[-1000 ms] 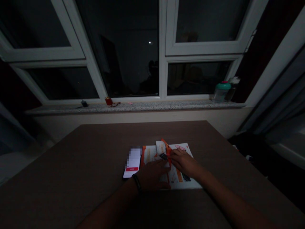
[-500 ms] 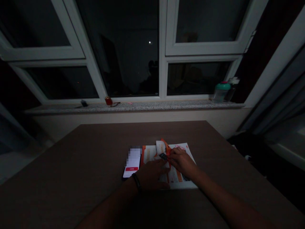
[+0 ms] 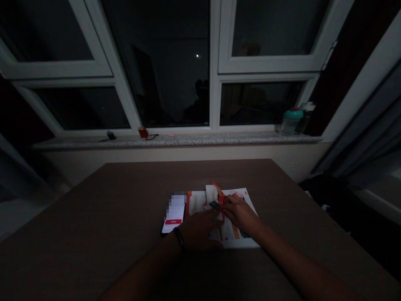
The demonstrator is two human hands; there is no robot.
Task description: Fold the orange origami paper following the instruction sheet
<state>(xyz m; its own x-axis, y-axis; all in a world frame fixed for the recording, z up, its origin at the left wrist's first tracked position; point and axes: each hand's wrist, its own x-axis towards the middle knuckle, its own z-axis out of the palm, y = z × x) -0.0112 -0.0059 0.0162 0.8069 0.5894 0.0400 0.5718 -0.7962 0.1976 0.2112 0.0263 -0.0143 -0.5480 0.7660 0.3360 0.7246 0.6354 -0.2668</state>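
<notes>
A printed orange-and-white booklet or sheet (image 3: 232, 242) lies on the table below both hands. My left hand (image 3: 200, 230), with a dark band at the wrist, rests on it with fingers stretched out and thumb apart. A raised, folded orange-and-white paper (image 3: 211, 192) stands up from its middle. My right hand (image 3: 238, 211) has its fingers closed at the red-orange edge of this paper, just right of my left fingertips. A small dark piece (image 3: 214, 205) shows between the hands; its kind is unclear in the dim light. My right fingertips are partly hidden.
A phone (image 3: 174, 214) with a lit screen lies left of the booklet on the brown table (image 3: 131, 188). Behind, the granite windowsill (image 3: 194, 140) bears a small red jar (image 3: 143, 132), a teal-lidded bottle (image 3: 292, 121) and a clear bottle (image 3: 305, 119).
</notes>
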